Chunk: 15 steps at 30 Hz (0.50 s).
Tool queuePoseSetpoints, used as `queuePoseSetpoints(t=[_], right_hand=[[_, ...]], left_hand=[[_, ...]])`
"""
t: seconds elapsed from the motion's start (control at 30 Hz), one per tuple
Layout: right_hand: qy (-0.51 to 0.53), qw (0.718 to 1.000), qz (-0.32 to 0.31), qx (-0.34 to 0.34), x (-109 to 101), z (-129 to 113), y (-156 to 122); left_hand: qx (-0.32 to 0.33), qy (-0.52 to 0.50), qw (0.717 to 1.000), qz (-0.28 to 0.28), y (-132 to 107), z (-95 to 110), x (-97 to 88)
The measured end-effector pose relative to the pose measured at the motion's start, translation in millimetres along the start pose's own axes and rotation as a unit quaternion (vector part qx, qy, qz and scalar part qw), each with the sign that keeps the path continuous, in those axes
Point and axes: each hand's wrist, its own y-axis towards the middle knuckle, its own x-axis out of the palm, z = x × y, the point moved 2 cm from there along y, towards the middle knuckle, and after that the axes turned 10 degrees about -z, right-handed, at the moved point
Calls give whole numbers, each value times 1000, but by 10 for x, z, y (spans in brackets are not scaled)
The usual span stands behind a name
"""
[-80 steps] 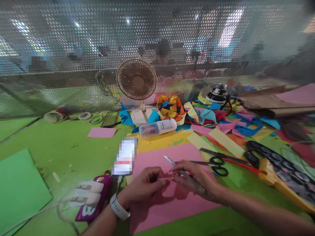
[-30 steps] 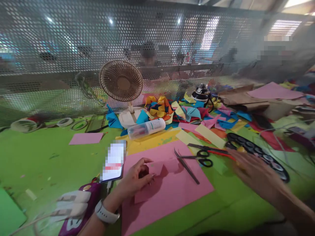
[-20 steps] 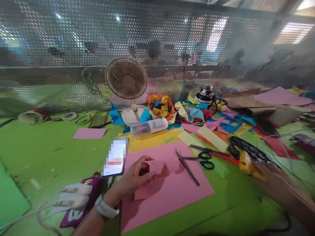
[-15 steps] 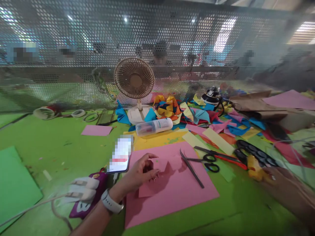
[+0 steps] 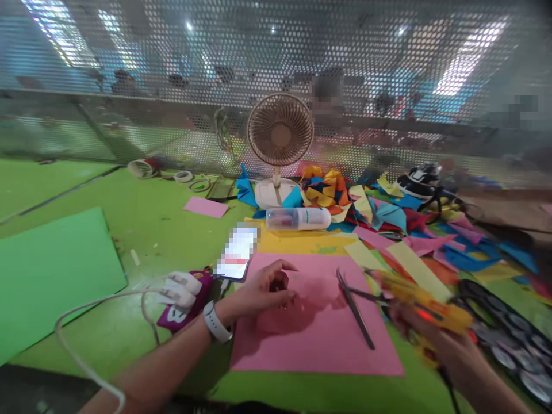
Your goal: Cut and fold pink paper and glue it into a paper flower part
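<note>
My left hand (image 5: 265, 287) rests on a large pink paper sheet (image 5: 319, 333) with its fingers curled round a small folded pink piece (image 5: 280, 284). A white watch sits on that wrist. My right hand (image 5: 425, 336), blurred by motion, grips a yellow glue gun (image 5: 420, 302) and holds it above the table to the right of the sheet. Metal tweezers (image 5: 356, 307) lie on the pink sheet between the two hands.
A phone (image 5: 237, 259) lies left of the sheet, beside a purple pouch with a white cable (image 5: 181, 293). A small fan (image 5: 280, 138), a bottle (image 5: 297, 218), heaps of coloured paper scraps (image 5: 388, 221), a green sheet (image 5: 52, 276), tape rolls and a perforated metal screen stand behind.
My right hand put the tweezers down on the pink sheet, reached right, took the yellow glue gun and brought it back towards the sheet. My left hand stayed on the folded piece.
</note>
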Motion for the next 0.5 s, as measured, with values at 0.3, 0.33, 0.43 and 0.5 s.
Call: queuePoseSetpoints(t=[0.3, 0.33, 0.43, 0.5], right_hand=[[130, 973, -176, 76, 687, -406, 123], [130, 972, -182, 78, 699, -402, 123], [134, 965, -195, 109, 728, -365, 123], [134, 962, -204, 121, 746, -350, 121]], left_hand=[[-9, -24, 1000, 13, 33, -40, 1], [-8, -27, 1000, 12, 37, -34, 8], [-5, -20, 1000, 6, 49, -27, 23], [-4, -6, 1000, 4, 54, -30, 28]])
